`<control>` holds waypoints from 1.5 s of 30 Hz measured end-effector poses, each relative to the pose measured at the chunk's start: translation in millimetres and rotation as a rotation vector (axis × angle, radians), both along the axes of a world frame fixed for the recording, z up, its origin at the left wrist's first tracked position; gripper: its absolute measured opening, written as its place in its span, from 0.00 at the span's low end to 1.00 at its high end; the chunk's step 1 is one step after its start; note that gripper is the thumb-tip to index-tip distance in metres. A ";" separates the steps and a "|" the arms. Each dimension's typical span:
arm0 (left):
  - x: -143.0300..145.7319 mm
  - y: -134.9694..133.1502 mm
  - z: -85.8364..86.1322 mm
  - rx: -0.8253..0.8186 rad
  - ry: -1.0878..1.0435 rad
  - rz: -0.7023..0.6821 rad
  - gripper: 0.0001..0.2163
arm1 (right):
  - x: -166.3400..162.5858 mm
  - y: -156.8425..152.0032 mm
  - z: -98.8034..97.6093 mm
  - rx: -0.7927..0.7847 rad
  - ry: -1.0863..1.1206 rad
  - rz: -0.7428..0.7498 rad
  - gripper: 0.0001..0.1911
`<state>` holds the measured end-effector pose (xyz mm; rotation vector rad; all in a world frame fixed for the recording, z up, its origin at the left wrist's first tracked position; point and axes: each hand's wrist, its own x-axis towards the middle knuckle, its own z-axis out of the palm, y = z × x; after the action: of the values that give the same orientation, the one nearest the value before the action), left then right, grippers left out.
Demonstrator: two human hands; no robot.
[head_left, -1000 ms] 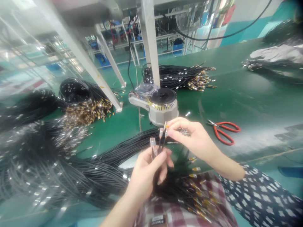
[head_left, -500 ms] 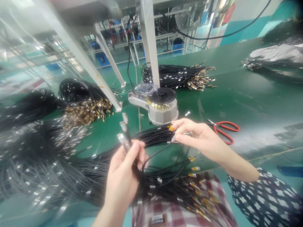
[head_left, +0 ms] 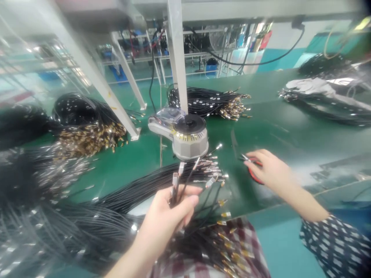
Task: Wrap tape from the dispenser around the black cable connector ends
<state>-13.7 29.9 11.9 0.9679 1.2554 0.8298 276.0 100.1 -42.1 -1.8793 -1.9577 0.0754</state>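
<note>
My left hand (head_left: 175, 212) is closed round a few black cables (head_left: 174, 193), their silver connector ends sticking up above the fingers. One more connector (head_left: 210, 182) points right, just past the fingertips. On the right, my right hand (head_left: 265, 168) has its thumb and fingers on the red-handled cutters (head_left: 251, 164), whose metal tip points left. The hand covers most of the handles. Behind my left hand lies a cable bundle (head_left: 139, 185) with pale ends on the green table. Other cables with yellow-wrapped ends (head_left: 224, 214) rest across the lap, partly hidden by my left arm.
A round white machine with a black disc on top (head_left: 189, 135) stands behind the cables. Further bundles lie at the left (head_left: 89, 135), at the back (head_left: 208, 101) and at the far right (head_left: 327, 100). White metal posts (head_left: 182, 58) rise from the table (head_left: 278, 131).
My right hand has left the cable ends and moved right and down onto the cutters. My left hand, still holding cables, has shifted right. The view has turned slightly.
</note>
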 end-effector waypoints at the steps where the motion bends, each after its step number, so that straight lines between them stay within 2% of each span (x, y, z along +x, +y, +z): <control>1: 1.4 -0.4 1.1 -0.008 -0.006 0.013 0.12 | 15.7 2.5 -9.9 -0.013 -0.125 -0.052 0.16; 3: 4.3 -1.0 3.5 -0.012 -0.014 0.037 0.12 | 38.7 4.5 -26.9 -0.063 -0.267 -0.064 0.19; 7: 7.5 -0.4 4.8 -0.024 -0.017 0.054 0.13 | 51.5 5.7 -39.9 -0.086 -0.269 -0.036 0.18; 11: 8.2 -0.3 2.0 -0.037 -0.015 0.019 0.15 | 47.0 11.0 -31.7 -0.122 -0.227 -0.031 0.14; 16: 10.8 -5.6 3.7 0.013 0.020 0.100 0.12 | 46.3 13.7 -21.6 -0.153 -0.202 -0.032 0.11; 19: 10.2 -6.7 5.1 0.015 0.023 0.102 0.11 | 33.7 6.1 -9.2 -0.088 -0.175 -0.027 0.13; 21: 10.4 -6.3 4.6 0.001 0.012 0.089 0.11 | 10.1 -5.1 5.1 -0.017 -0.020 0.030 0.15; 22: 11.2 -6.0 3.8 -0.006 0.002 0.084 0.11 | -6.4 -11.8 13.4 -0.026 0.152 0.102 0.15; 24: 13.6 -6.1 1.4 -0.017 -0.025 0.079 0.12 | -44.0 -24.5 29.5 -0.155 0.534 0.341 0.14; 26: 13.9 -7.3 -0.9 -0.018 -0.057 0.072 0.13 | -77.5 -33.1 42.4 -0.300 0.817 0.520 0.11; 28: 6.9 -9.0 -0.9 0.031 -0.074 0.108 0.13 | -96.1 -36.3 51.3 -0.311 0.928 0.566 0.12; 31: -20.8 -10.9 6.5 0.178 -0.116 0.312 0.09 | -92.9 -34.2 61.0 -0.361 0.824 0.599 0.13; 33: -42.4 -12.2 13.6 0.173 -0.228 0.429 0.07 | -82.3 -32.1 67.1 -0.426 0.682 0.648 0.14; 36: -54.5 -15.9 18.7 0.219 -0.276 0.494 0.11 | -78.2 -31.5 74.1 -0.431 0.506 0.714 0.13; 37: -50.3 -17.5 17.9 0.157 -0.232 0.472 0.11 | -81.7 -31.8 75.2 -0.407 0.484 0.720 0.12; 39: -32.6 -20.3 13.2 0.035 -0.159 0.317 0.12 | -93.1 -32.6 75.8 -0.349 0.510 0.705 0.11; 40: -21.9 -20.9 9.8 0.025 -0.121 0.258 0.14 | -99.5 -33.2 75.6 -0.320 0.546 0.689 0.11; 43: 2.9 -18.2 -1.2 -0.014 -0.116 0.178 0.16 | -114.8 -35.2 74.8 -0.268 0.644 0.686 0.10; 45: 8.6 -15.0 -7.3 -0.045 -0.163 0.152 0.15 | -120.3 -36.9 74.5 -0.272 0.688 0.713 0.10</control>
<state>-5.1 14.9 4.6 0.7599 1.2118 0.9750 155.7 63.1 32.4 -0.9662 -2.0283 1.0783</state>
